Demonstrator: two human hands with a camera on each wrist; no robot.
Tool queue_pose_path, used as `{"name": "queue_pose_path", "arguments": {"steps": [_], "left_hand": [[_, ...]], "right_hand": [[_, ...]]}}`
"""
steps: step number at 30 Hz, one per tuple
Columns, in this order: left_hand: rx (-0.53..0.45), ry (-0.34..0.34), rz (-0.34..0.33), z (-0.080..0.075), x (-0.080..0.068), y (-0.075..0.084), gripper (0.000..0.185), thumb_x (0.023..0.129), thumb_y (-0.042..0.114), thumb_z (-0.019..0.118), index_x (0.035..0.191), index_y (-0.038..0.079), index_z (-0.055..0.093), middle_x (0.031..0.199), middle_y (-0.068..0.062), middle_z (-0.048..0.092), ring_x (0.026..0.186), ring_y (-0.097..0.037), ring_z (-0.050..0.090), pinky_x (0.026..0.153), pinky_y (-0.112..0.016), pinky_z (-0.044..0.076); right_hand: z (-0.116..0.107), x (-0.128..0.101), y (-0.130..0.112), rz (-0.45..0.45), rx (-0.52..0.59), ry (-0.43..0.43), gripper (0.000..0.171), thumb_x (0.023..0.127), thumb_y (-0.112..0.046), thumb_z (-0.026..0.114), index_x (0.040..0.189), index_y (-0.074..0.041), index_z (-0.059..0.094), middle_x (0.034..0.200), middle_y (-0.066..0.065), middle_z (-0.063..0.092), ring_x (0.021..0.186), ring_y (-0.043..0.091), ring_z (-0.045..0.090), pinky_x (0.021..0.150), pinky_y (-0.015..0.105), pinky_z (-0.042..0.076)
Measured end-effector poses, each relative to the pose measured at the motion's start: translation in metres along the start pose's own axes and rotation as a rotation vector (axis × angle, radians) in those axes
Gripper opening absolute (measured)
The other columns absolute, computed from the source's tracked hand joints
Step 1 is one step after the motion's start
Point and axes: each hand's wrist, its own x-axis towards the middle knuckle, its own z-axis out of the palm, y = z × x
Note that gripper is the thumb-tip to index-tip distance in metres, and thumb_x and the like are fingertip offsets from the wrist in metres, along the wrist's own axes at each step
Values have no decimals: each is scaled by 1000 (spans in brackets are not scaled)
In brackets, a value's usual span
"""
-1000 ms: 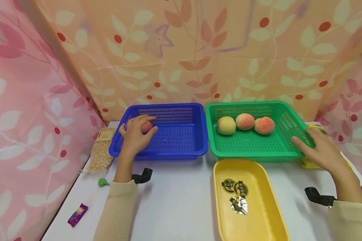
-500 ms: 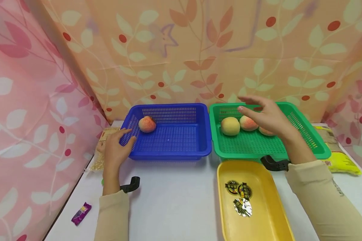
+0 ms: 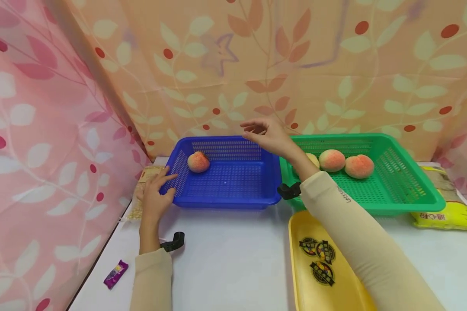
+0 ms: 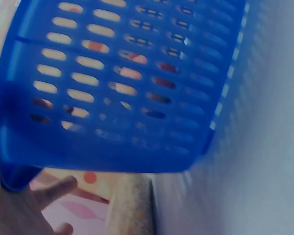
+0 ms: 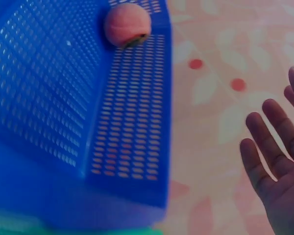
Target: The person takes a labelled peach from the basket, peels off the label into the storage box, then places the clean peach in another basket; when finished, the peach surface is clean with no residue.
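Now: right hand crosses to the blue basket, peach left lying inside

Presently the right hand (image 3: 268,136) hangs over the back rim of the blue basket (image 3: 233,201), having swung across from the green basket (image 3: 404,203); its fingers are spread and it holds nothing. The left hand (image 3: 155,198), withdrawn from the peach (image 3: 198,162), rests with straight fingers against the blue basket's left wall. That peach lies free in the back left corner, so one fruit counts as transferred. Three peaches (image 3: 344,163) remain in the green basket.

The left hand (image 3: 155,196) rested near the table's left edge, fingers relaxed and spread. The right hand (image 3: 266,134) hung raised toward the table's far edge, fingers loose, empty, forearm reaching diagonally across.
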Motion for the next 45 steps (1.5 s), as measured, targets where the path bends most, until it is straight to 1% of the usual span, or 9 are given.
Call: {"name": "queue_pose_path", "arguments": {"steps": [4,8,12,19,23,30,37,41,45], "left_hand": [[-34,23,13,2,-3,-4,41,85,6,58,121,15,76,155,-1,52,149,-44,34,106,-78,1],[-45,44,5,1,-4,-5,38,84,6,59,117,14,77,154,0,54,149,-41,35,107,-78,-1],[-38,50,4,1,-3,-6,38,84,7,58,116,15,78,154,2,53,148,-40,35,108,-78,0],[-45,59,11,1,-7,-2,38,84,7,58,115,16,78,154,3,53,148,-40,37,107,-73,4],[-42,59,10,0,-10,-2,38,83,7,58,114,16,79,154,3,54,148,-39,38,107,-73,6],[-55,58,12,-1,-13,3,37,83,5,59,112,16,79,153,4,55,148,-36,39,107,-73,6],[-73,47,9,1,-15,6,37,83,6,59,112,16,79,153,5,55,148,-34,39,108,-75,2],[-71,40,0,1,-15,6,37,83,6,59,112,16,79,153,5,55,149,-33,39,109,-75,3],[-72,38,-10,-1,-14,8,36,84,7,59,112,17,79,153,6,54,149,-31,39,109,-72,4]], "right_hand": [[22,15,8,-19,-9,26,33,96,-18,70,128,-10,70,119,15,73,103,28,70,90,37,56],[42,27,14,-61,-25,72,31,95,-14,71,124,-5,71,113,17,75,98,31,72,84,34,58],[56,36,18,-77,-53,74,29,95,-14,71,122,-5,72,110,16,75,95,29,72,82,34,57],[76,44,24,-46,-87,-13,31,95,-15,71,125,-5,71,113,16,74,100,30,69,90,40,56],[88,46,29,9,-48,-100,36,96,-17,71,129,-6,68,124,18,70,108,33,67,94,44,55],[101,47,29,53,-65,-260,42,97,-21,71,137,-9,64,141,16,62,123,34,63,102,45,52],[114,53,40,63,-79,-288,41,96,-15,71,136,-8,65,142,13,63,126,35,62,105,47,50],[126,58,48,38,-107,-301,42,94,-14,72,136,-6,64,141,13,63,128,35,59,108,46,47],[137,63,47,-12,-122,-317,45,93,-10,72,136,-5,64,142,13,63,134,34,54,114,45,42]]}}
